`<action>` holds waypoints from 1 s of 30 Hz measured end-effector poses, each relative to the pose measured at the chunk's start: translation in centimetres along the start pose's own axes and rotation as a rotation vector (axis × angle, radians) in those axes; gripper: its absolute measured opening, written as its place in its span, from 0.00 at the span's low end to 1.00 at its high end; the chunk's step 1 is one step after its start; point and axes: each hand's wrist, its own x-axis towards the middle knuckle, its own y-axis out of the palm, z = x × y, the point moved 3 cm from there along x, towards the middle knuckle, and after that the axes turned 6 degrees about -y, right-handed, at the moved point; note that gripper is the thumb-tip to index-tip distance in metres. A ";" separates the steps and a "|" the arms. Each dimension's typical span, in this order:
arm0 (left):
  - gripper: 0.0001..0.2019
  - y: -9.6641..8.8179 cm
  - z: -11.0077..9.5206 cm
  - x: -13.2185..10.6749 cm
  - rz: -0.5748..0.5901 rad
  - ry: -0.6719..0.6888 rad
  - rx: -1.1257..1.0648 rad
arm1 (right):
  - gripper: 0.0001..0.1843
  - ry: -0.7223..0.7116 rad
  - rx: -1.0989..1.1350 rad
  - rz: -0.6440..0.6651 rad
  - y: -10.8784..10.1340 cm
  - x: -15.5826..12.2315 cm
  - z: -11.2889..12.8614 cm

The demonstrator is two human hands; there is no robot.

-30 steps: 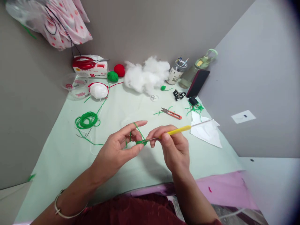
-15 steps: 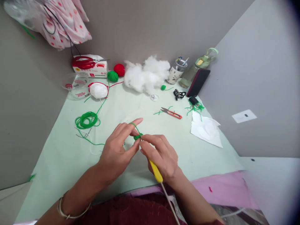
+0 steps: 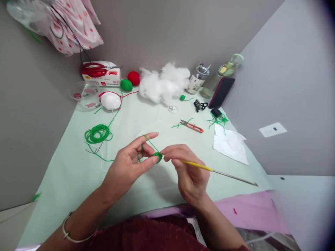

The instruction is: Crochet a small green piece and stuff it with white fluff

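My left hand (image 3: 133, 157) pinches a small green crochet piece (image 3: 158, 157) between thumb and fingers. A strand of green yarn (image 3: 149, 141) runs over its raised index finger down to the piece. Closed around the yellow grip of a crochet hook (image 3: 199, 166) is my right hand (image 3: 192, 174). The hook's near tip meets the crochet piece, partly hidden by my fingers, while its other metal end points right and slightly down. On the left lies a loose coil of green yarn (image 3: 97, 134), its strand trailing toward my left hand.
Orange thread snips (image 3: 193, 126) lie beyond my right hand, near green yarn scraps. White stuffing (image 3: 163, 85), a red yarn ball (image 3: 133, 78) and a green one (image 3: 126, 85) stand along the back. A white yarn ball (image 3: 111, 100) sits left; torn white paper (image 3: 230, 144) lies right.
My right hand has turned, swinging the hook's rear end from pointing down toward me to pointing right. The crochet piece has shifted slightly down and right, and the strand is stretched longer.
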 end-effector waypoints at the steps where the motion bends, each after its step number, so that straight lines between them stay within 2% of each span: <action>1: 0.25 -0.1 -0.1 0.1 -0.014 0.013 0.032 | 0.14 0.003 0.002 0.012 0.0 0.0 0.1; 5: 0.20 -0.7 -0.5 0.2 -0.055 0.058 0.178 | 0.14 0.023 0.010 0.066 -0.1 0.0 0.3; 7: 0.20 -0.9 -0.4 0.3 0.018 0.024 0.128 | 0.11 0.114 0.128 0.016 -0.1 0.1 -0.1; 10: 0.20 -1.1 -0.3 0.5 0.116 -0.012 0.001 | 0.10 0.299 0.456 -0.114 0.3 0.5 -1.2; 12: 0.20 -1.1 -0.2 0.6 0.125 -0.015 -0.048 | 0.10 0.376 0.608 -0.164 0.8 0.6 -1.9; 15: 0.19 -1.1 -0.1 0.6 0.110 -0.025 -0.075 | 0.10 0.402 0.635 -0.187 1.1 0.6 -2.4; 18: 0.18 -1.1 -0.1 0.5 0.089 -0.024 -0.064 | 0.09 0.375 0.592 -0.161 0.9 0.4 -2.4; 21: 0.18 -1.1 -0.3 0.4 0.056 0.005 -0.033 | 0.10 0.291 0.446 -0.114 0.4 0.4 -1.9; 25: 0.19 -1.1 -0.5 0.2 0.003 0.036 0.024 | 0.11 0.140 0.195 -0.037 -0.1 0.7 -0.9; 30: 0.17 -0.7 -0.6 0.0 -0.076 0.076 0.060 | 0.13 -0.109 -0.098 0.054 0.4 0.4 0.3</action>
